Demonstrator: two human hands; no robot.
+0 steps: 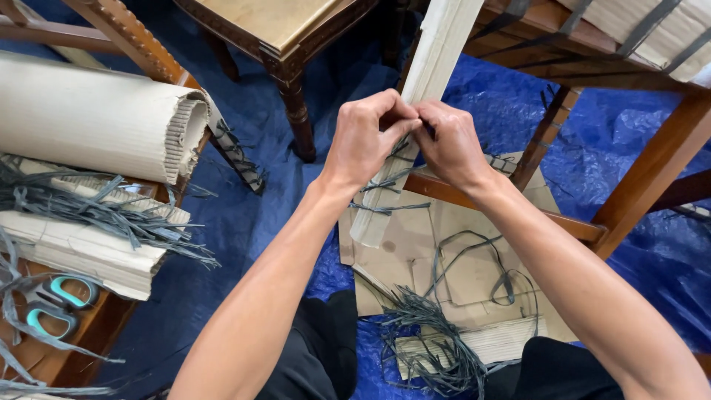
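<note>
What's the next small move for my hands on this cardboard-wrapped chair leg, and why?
Probably pull the grey strap snug. Both the left hand and the right hand pinch it together against the cardboard-wrapped leg, and loose ends trail lower down by other bands, so the tie looks unfinished. Whether a knot is already formed under the fingers cannot be seen.

Both bare forearms are reaching forward and converging at centre, the left hand [364,141] and the right hand [449,142] pressing together knuckle to knuckle, fingers curling inward and pinching tight, thumbs tucking in, wrists bending slightly toward each other.
</note>
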